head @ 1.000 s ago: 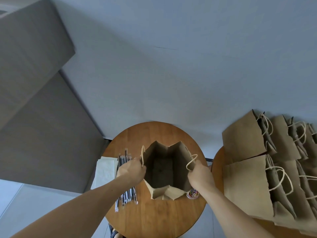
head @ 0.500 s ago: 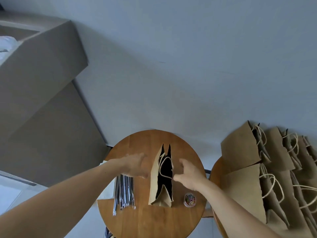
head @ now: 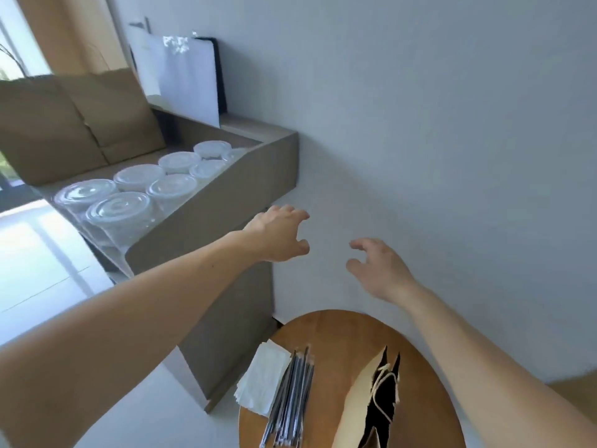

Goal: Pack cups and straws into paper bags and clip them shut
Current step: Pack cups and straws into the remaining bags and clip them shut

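Clear glossy plastic for the lidded cups [head: 118, 211], set on a matt grey-brown ledge [head: 226, 189]. Smooth warm wood with a soft sheen for the round table [head: 336, 337], matt brown paper for the open bag [head: 358, 396] with pale twisted cord handles. Shiny see-through wrapping on the dark straws [head: 290, 396], soft white tissue for the napkins [head: 261, 376].

desk [head: 339, 334]: low in view, against the wall | on desk: napkins [head: 261, 379] at left edge, straws [head: 290, 402] just beside them on the right, paper bag [head: 371, 402] right of the straws, standing | ledge [head: 226, 202]: left of and beyond the desk | on ledge: lidded cups [head: 139, 192] in two rows
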Motion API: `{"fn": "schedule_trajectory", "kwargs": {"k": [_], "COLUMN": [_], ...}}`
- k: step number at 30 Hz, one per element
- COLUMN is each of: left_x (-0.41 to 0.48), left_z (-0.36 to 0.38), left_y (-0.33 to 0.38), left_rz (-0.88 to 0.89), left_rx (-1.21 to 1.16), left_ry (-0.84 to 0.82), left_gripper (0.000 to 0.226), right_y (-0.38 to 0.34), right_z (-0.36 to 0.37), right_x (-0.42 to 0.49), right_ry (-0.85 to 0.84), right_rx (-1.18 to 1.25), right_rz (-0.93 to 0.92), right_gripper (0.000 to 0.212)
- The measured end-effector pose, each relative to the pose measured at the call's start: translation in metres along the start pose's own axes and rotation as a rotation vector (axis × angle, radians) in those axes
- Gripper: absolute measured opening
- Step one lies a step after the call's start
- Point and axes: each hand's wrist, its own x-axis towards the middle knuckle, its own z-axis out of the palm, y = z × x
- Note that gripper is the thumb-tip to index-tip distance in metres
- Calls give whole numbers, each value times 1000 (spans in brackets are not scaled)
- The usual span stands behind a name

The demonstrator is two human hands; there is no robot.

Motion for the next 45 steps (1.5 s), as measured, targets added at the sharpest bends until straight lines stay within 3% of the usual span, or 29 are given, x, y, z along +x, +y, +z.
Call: {"fn": "schedule_trajectory", "kwargs": {"k": [15, 21, 25, 29, 34, 40, 45], "left_x": [-65, -92, -109, -123, -135, -134, -128], "left_z": [-115, -129, -128, -125, -118, -114, -121], "left_y": [-242, -345, -395, -431, -455, -460, -455], "left_rz": [-238, -362, -403, -427, -451, -428, -404], "left_rx": [8, -4, -60, -105, -164, -158, -132], "left_ry": [243, 238, 216, 220, 216, 186, 188], "left_gripper": [58, 62, 66, 64, 60, 63, 62], "right_y": [-266, -370, -420, -450, -462, -466, -461], "right_z": [44, 107, 147, 177, 193, 191, 188], "right_x": [93, 134, 155, 167, 175, 178, 178], "right_ry": [43, -62, -203, -373, -523, -547, -473], "right_rx": [-86, -128, -178, -354, -441, -497, -377], "right_rz": [-363, -487, -521, -518, -451, -432, -468], "right_gripper": [49, 54, 73, 100, 105, 110, 101]}}
